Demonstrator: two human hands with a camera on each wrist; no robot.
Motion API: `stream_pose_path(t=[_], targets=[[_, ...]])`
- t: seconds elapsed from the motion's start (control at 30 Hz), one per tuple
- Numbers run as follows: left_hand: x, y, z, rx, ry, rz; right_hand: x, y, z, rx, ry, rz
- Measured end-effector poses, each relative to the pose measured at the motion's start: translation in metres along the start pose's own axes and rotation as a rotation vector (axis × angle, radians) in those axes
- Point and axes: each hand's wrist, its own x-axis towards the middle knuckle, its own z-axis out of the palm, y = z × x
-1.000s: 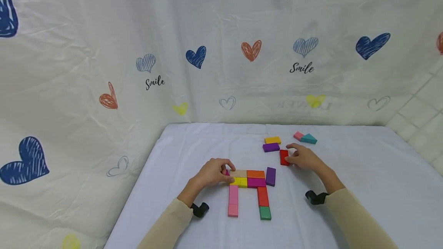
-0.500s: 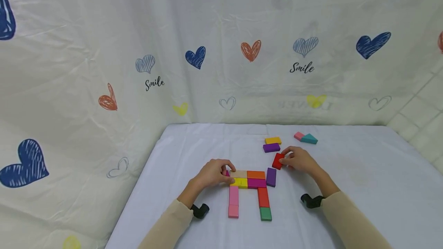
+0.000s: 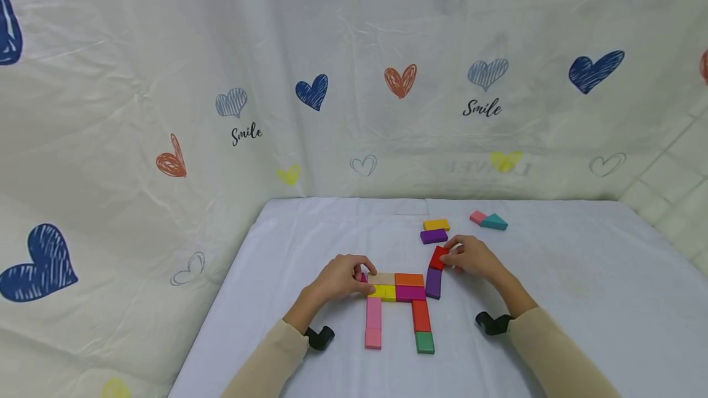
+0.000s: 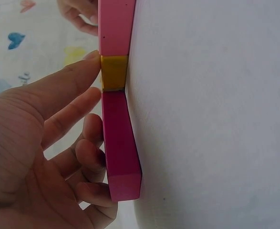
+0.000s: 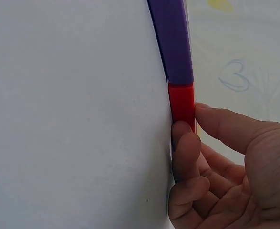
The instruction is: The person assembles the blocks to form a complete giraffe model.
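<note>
Flat wooden blocks form a pattern on the table. My left hand (image 3: 342, 275) curls around a magenta block (image 4: 122, 136) at the pattern's left end, its thumb tip on the neighbouring yellow block (image 3: 383, 292). A beige block (image 3: 381, 279) lies beside the left index fingertip. My right hand (image 3: 472, 257) pinches a red block (image 3: 439, 257) between thumb and fingers, tilted in line with a purple block (image 3: 434, 284). In the right wrist view the red block (image 5: 182, 102) meets the end of the purple one.
Orange (image 3: 409, 279) and magenta (image 3: 410, 293) blocks continue the body; pink (image 3: 373, 313), red (image 3: 421, 316) and green (image 3: 424, 342) ones extend toward me. Behind lie a yellow block (image 3: 436, 224), a purple block (image 3: 434, 236), a pink piece (image 3: 477, 217) and a teal triangle (image 3: 495, 222).
My right hand has slid the red block left and toward me, turning it slantwise until it meets the far end of the purple block. The left hand has stayed in place.
</note>
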Motion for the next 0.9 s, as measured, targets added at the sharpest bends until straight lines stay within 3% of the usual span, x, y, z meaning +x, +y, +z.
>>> stream_pose_path(t=[0.9], targets=[[0.0011,-0.0007,0.0004,0.005,-0.007,0.002,0.0012,-0.0018,0.0003,-0.014,-0.009,-0.009]])
